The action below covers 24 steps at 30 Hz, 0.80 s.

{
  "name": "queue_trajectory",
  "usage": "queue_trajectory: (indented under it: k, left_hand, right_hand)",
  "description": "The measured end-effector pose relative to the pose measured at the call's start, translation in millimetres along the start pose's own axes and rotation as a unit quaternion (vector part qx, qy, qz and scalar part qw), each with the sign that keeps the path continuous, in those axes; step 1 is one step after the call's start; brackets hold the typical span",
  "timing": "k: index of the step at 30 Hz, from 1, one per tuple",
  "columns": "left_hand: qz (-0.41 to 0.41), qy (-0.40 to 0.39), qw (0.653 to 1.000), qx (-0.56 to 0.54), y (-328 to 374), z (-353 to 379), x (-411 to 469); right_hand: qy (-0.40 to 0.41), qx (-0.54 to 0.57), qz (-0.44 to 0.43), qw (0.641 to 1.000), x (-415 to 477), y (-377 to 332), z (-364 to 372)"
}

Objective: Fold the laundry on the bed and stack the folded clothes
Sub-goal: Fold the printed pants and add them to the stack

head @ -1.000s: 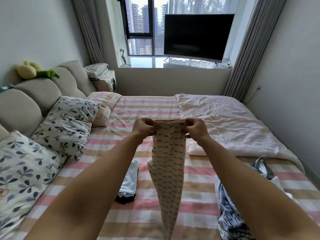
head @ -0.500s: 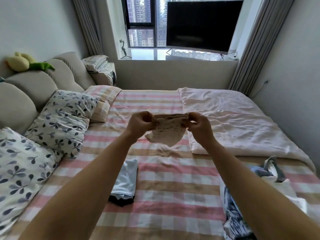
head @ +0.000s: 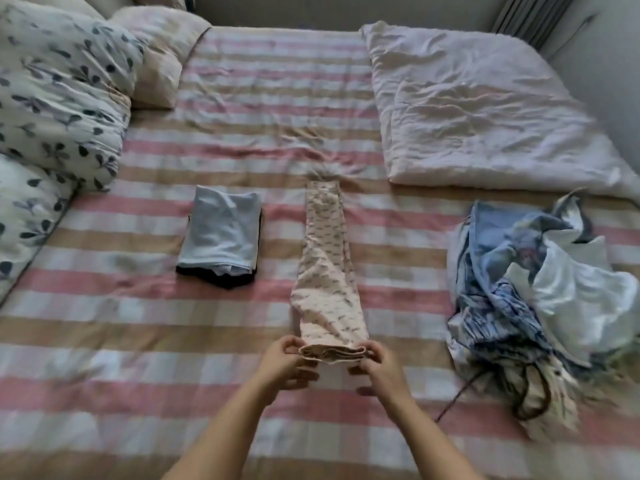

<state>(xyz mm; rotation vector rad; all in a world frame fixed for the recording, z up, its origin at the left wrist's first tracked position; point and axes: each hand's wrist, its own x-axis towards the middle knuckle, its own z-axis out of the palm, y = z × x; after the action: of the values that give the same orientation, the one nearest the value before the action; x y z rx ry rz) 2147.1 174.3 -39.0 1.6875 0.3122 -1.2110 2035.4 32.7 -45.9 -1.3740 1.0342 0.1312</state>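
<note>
Both bare forearms extended from the near edge and converged toward the middle. The left hand [head: 287,363] and the right hand [head: 381,367] sat close together at the same level, facing each other. Each had its fingers curled, pinching one corner of the near end of the patterned garment [head: 329,271] between them.

No legible text (garment [head: 327,265] print blurred).

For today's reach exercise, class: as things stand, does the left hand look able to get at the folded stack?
Probably yes. Only bare striped bedcover lies between the left hand and the folded stack, but that hand is pinching the near end of the patterned garment, so it must let go first.
</note>
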Motion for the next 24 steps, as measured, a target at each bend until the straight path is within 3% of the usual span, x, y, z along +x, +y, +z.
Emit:
queue_trajectory:
  k: [3,5,12,15,20,24]
  left_hand:
    - [-0.067,0.048,0.984,-0.155,-61.5,8.5,23.1]
    - [-0.056,0.081,0.971,-0.22,-102.2,15.1,38.0]
    - [0.004,0.181,0.937,-0.299,-176.1,27.2,68.0]
    - [0.015,0.202,0.932,-0.301,-192.6,25.8,67.4]
    - [0.005,0.208,0.936,-0.284,-208.5,22.0,56.5]
    - [0.003,0.189,0.941,-0.282,-209.3,17.1,60.5]
  right_hand:
    - [0.024,0.072,0.087,0.993,10.4,61.1,10.7]
    - [0.059,0.101,0.117,0.986,16.4,97.7,23.0]
    - [0.198,0.178,0.116,0.957,29.7,169.6,48.7]
    - [0.239,0.121,0.121,0.956,13.8,190.2,52.0]
    - [0.252,0.114,0.114,0.954,-6.8,208.8,57.3]
    - [0.189,0.044,0.053,0.98,11.7,179.3,59.8]
